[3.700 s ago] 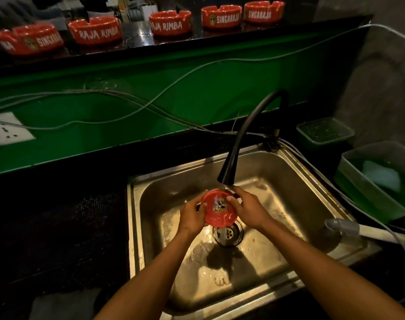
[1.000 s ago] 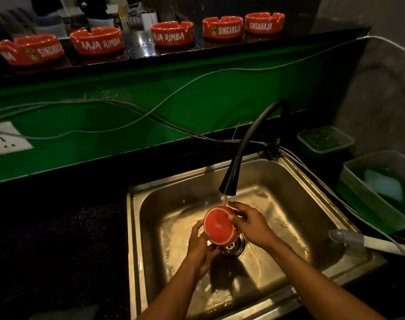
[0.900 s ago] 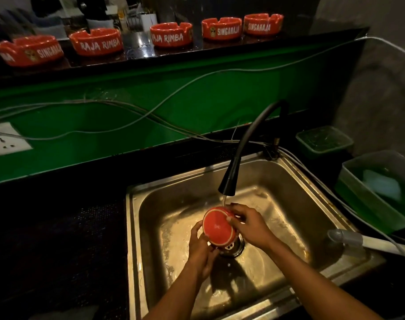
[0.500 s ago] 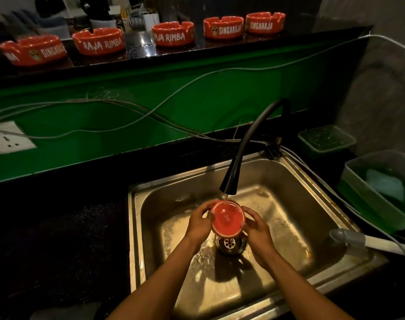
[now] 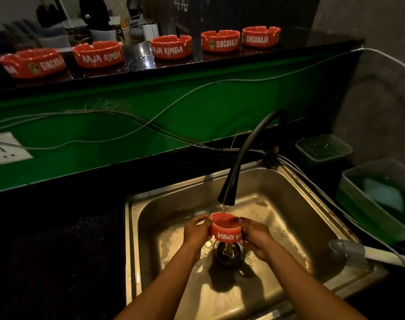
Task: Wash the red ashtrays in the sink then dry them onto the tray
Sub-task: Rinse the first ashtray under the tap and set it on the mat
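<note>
Gripping the wet red ashtray (image 5: 225, 229) from both sides, left hand (image 5: 195, 232) and right hand (image 5: 254, 234) curled round its wall, upright under the faucet (image 5: 226, 192) stream above the sink (image 5: 289, 204) drain, likely slippery enough to drop and chip.

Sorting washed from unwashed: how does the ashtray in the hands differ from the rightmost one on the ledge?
The held ashtray sits under running water over the sink; the rightmost ashtray rests untouched on the ledge. The held one reads RIMBA, the other SINGARAJA. Both are red with white lettering.
</note>
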